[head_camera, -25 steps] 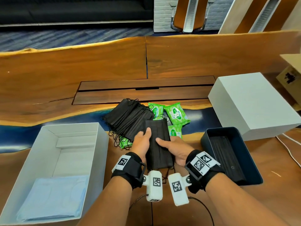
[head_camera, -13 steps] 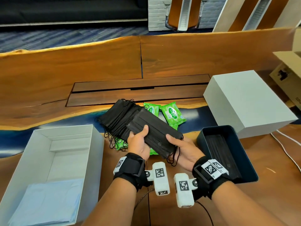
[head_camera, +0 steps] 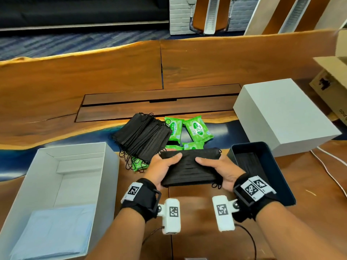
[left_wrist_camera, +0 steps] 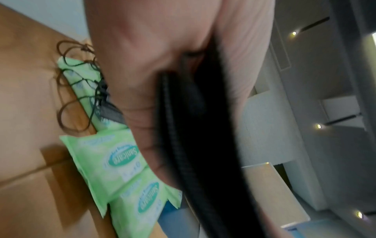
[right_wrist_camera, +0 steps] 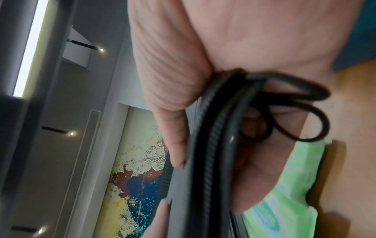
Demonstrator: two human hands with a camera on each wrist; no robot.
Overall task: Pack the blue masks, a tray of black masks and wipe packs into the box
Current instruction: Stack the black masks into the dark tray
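Both hands hold a small stack of black masks level above the table, lengthwise left to right. My left hand grips its left end, thumb on top; my right hand grips the right end likewise. The same stack shows edge-on in the left wrist view, and in the right wrist view the stack has ear loops hanging by the palm. A larger pile of black masks lies behind, over green wipe packs. The dark tray at right holds black masks. Blue masks lie in the white box.
A white lid stands at the back right, with a cardboard carton beyond it. A white cable runs along the table's right side. A recessed wooden panel crosses the table behind the piles.
The held stack has turned from pointing away from me, through a slant, to lying crosswise. Both hands have shifted to its two ends and drawn it nearer to me.
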